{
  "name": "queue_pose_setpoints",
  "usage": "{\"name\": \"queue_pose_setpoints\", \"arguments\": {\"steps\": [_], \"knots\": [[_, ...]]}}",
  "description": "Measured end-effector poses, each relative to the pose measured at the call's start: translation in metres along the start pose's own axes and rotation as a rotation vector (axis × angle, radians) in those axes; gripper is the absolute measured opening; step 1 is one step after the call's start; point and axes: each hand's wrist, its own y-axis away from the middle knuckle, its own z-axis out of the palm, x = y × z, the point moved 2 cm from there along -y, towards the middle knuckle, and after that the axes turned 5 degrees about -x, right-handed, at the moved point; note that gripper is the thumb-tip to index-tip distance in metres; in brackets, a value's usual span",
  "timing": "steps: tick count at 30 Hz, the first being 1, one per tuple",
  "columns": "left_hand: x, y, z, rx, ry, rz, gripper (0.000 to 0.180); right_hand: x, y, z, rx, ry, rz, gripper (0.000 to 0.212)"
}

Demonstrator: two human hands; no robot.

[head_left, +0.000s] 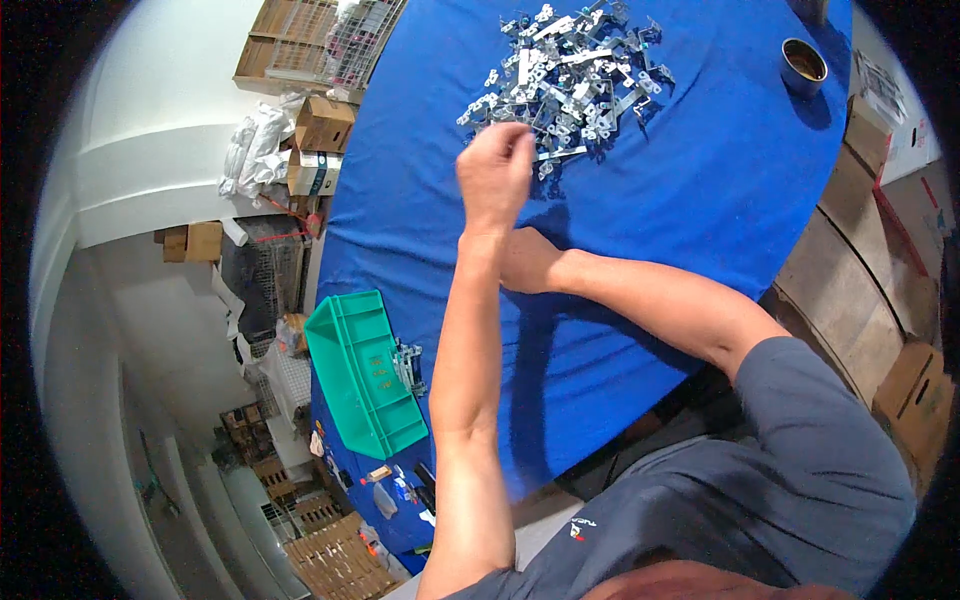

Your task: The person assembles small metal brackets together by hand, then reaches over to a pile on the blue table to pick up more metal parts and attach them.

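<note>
A pile of small silvery metal brackets (pixel 570 80) lies on a blue cloth at the far side of the table. My left hand (pixel 495 170) is at the pile's near edge, its fingers curled closed and slightly blurred. What it holds, if anything, cannot be made out. Just nearer to me, my right hand (pixel 532 262) is bent in a compact, closed shape. My left wrist passes in front of its fingers, so its contents are hidden.
A green plastic bin (pixel 365 375) stands at the left, with several metal brackets (pixel 408 368) beside it. At the far right sits a round cup (pixel 803 66). Small items lie at the near left edge of the blue cloth (pixel 640 220). Cardboard boxes (pixel 325 125) stand beyond the left edge.
</note>
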Motion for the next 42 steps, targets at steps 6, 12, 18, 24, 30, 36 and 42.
{"name": "queue_pose_setpoints", "arguments": {"steps": [6,12,18,24,30,36,42], "knots": [[0.026,0.012,0.048,-0.162,-0.683,0.492,0.008,0.015,0.0,0.019,0.222,-0.038,-0.277,0.02],[0.015,0.012,0.061,-0.143,-0.729,0.432,0.002,0.014,-0.003,0.024,0.271,0.07,-0.298,0.026],[0.003,0.018,0.057,-0.052,-0.681,0.409,0.004,0.012,-0.003,0.019,0.247,0.033,-0.283,0.028],[0.0,0.012,0.057,-0.03,-0.753,0.451,0.002,0.015,-0.003,0.021,0.276,0.046,-0.277,0.028],[0.009,0.019,0.042,0.039,-0.665,0.437,0.011,0.012,0.003,0.013,0.154,-0.22,-0.241,0.02],[0.011,0.007,0.013,0.146,-0.528,0.422,0.008,0.009,0.003,0.003,0.297,-0.281,-0.275,0.01],[-0.011,-0.006,-0.018,0.144,-0.158,0.07,0.01,-0.011,-0.002,-0.008,0.016,0.025,0.013,0.012]]}}
